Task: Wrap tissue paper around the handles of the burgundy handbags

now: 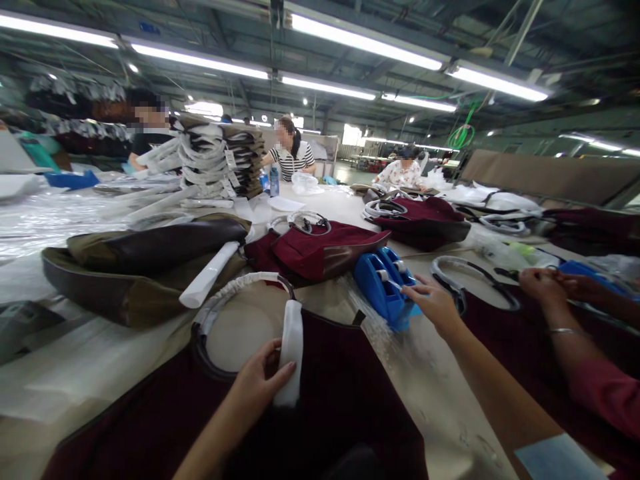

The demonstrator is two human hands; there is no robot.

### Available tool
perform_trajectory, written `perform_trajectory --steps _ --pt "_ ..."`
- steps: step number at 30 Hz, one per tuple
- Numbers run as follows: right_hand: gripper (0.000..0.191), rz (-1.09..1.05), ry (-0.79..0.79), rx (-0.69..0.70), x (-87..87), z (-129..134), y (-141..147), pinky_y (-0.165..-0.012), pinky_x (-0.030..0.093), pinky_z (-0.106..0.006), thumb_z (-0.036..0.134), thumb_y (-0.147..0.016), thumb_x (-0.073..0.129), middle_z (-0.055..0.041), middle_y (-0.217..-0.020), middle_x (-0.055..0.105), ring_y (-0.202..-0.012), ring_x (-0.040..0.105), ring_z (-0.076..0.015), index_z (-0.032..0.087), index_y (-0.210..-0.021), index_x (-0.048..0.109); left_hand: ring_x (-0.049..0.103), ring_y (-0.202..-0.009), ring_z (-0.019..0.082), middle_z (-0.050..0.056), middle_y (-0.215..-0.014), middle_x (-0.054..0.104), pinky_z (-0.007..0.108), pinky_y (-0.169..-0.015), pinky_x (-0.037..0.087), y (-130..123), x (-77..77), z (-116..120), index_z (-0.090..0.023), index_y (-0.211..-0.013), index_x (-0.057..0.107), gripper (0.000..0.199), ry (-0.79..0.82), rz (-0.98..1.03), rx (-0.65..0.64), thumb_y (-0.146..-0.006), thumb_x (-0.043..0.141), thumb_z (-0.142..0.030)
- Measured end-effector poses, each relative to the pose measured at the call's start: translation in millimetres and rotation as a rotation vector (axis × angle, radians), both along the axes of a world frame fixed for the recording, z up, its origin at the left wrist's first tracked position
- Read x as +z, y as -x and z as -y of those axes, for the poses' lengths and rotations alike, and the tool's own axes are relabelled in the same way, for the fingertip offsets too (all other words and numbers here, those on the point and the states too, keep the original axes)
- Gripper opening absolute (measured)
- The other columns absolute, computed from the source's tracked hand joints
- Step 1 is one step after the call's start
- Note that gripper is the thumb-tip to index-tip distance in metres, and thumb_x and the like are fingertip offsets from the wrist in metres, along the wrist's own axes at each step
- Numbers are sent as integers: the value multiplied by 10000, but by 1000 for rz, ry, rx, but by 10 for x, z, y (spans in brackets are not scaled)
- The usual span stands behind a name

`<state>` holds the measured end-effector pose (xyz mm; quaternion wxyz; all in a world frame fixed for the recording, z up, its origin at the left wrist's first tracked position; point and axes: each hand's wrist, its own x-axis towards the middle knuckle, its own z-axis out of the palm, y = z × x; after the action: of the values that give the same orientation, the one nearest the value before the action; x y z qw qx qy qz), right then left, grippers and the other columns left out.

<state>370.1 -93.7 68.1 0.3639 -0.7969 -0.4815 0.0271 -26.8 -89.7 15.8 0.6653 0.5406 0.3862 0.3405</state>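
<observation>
Left hand grips white wrapping over near maroon bag; right hand pinches tape at blue dispenser

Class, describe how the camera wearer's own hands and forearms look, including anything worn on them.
The left hand and right hand show no gloves, rings or watch. The left forearm is bare where visible. A pale blue smooth-edged piece, perhaps a sleeve edge, covers part of the right forearm; its material is unclear.

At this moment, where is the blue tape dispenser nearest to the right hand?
In the head view, the blue tape dispenser sits just right of centre, between the person's right hand and the dark red bag behind it to the left.
</observation>
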Motion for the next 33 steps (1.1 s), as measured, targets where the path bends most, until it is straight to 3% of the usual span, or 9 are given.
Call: perform_trajectory --steps 3,6,12,15,18,22,26,30,33 --pt "279 -272 -130 -24 94 123 60 -1050 357 -427 450 -697 683 -94 -1365 555 -1201 543 -317 203 -784 779 682 -916 263 100 -993 726 330 -797 548 -3 14 0 -154 -1063 597 502 24 -5 9 -676 779 -418" --pt "281 -483 -284 -37 133 302 124 -1023 396 -416 445 -672 718 -91 -1310 601 -1195 550 -310 199 -800 765 677 -941 272 102 -990 725 333 -809 543 -3 48 7 -147 -1073 588 547 48 -15 10 -653 790 -434" --pt "346 -832 -158 -41 -58 620 248 -765 537 -351 485 -670 724 -96 -933 724 -892 675 -240 191 -852 721 666 -981 278 118 -1069 704 318 -796 541 9 129 60 -140 -1114 560 588 116 -10 22 -668 780 -454" --pt "351 -834 -135 -42 -246 651 244 -693 529 -313 470 -662 730 -78 -831 715 -763 672 -203 181 -860 711 672 -964 275 118 -1079 704 314 -770 546 8 129 85 -144 -1133 556 594 155 1 38 -673 783 -443" --pt "380 -652 -120 -68 -398 627 201 -660 504 -310 496 -671 705 -74 -773 712 -718 658 -205 160 -848 714 679 -948 276 119 -1061 713 327 -778 549 5 72 77 -142 -1152 552 626 164 10 52 -660 795 -444" --pt "412 -470 -90 -74 -418 641 282 -653 490 -318 539 -690 672 -62 -727 706 -692 643 -212 156 -835 716 676 -963 290 128 -1046 717 347 -802 546 5 -31 32 -136 -1150 544 668 160 34 36 -631 811 -460" --pt "386 -499 -85 166 -201 682 743 -670 485 -294 529 -734 669 -57 -764 692 -718 624 -191 162 -849 702 673 -964 291 128 -1042 715 353 -805 542 4 -40 26 -132 -1137 540 645 136 48 17 -644 800 -455" --pt "307 -660 39 531 86 627 1391 -679 479 -251 469 -774 680 -33 -770 679 -729 614 -155 175 -864 692 672 -954 268 123 -1041 710 345 -809 533 -6 -20 51 -128 -1157 516 591 87 38 11 -706 757 -423" --pt "276 -723 167 734 181 515 1787 -681 465 -233 442 -808 657 -24 -762 675 -736 607 -142 175 -869 695 673 -931 255 131 -1038 705 328 -791 527 -8 -38 65 -116 -1151 514 557 34 35 20 -729 735 -406"
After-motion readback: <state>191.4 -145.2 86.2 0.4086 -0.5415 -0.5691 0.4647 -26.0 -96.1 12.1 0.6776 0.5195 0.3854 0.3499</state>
